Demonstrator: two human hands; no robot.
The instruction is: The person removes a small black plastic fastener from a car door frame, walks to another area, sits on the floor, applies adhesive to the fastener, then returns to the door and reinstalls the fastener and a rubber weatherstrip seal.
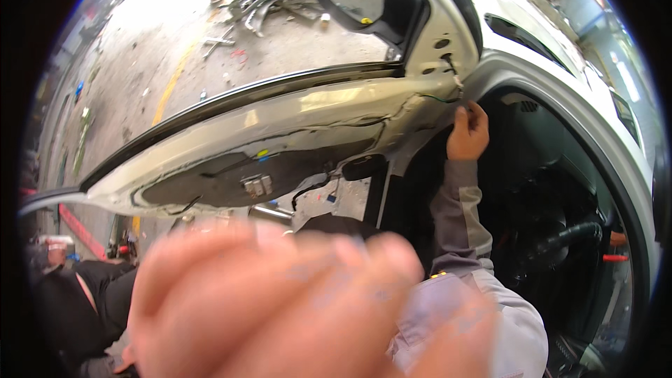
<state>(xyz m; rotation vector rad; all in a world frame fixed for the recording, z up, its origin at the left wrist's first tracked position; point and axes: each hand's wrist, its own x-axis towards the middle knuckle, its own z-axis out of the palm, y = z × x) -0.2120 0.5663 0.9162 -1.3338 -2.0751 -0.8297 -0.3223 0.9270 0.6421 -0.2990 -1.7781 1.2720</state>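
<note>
My right hand (469, 133) reaches up to the front upper corner of an open car door (336, 101), its thumb and fingers bent together. A thin wiring harness (441, 99) with a small light-coloured end runs just above its fingertips. What those fingers hold, if anything, is too small to make out. My left hand (301, 301) is very close to the camera and smeared by motion, covering the lower middle. The door's inner side is bare, with a dark inner sheet (210, 176) and loose cables. A black side mirror (371, 0) sits at its upper corner.
Right of the door is the dark car interior with a steering wheel (570, 236), framed by the white door opening (609, 147). Scrap parts (269, 0) lie on the concrete floor beyond. Another person's dark-clothed legs (98, 294) show at lower left.
</note>
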